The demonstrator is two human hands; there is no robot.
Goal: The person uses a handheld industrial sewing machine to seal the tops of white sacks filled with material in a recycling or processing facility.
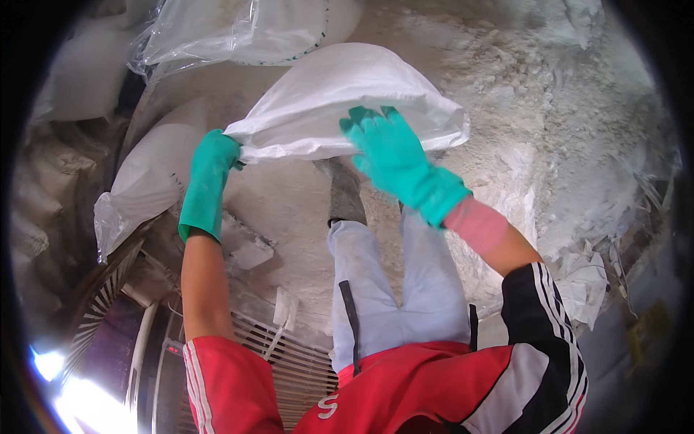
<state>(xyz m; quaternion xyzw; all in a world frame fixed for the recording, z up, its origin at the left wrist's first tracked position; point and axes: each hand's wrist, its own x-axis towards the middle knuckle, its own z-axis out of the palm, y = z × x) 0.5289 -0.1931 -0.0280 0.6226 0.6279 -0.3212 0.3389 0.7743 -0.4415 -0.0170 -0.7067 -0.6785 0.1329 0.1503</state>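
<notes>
A large white woven sack (354, 79) stands before me, its wide mouth turned toward me. My left hand (217, 153), in a long green rubber glove, is closed on the left corner of the sack's rim. In a matching glove, my right hand (387, 145) is over the sack's mouth, right of its middle, with the fingers apart. It holds nothing that I can see. Whether its fingertips touch the inner wall I cannot tell. What lies deeper in the sack is hidden.
A filled sack in clear plastic (238, 29) lies beyond, and another white bag (148, 177) leans at the left. White powder (520, 137) covers the floor and heaps up at the right. A slatted grille (289, 369) is near my left side. Crumpled white sheeting (582, 282) lies at the right.
</notes>
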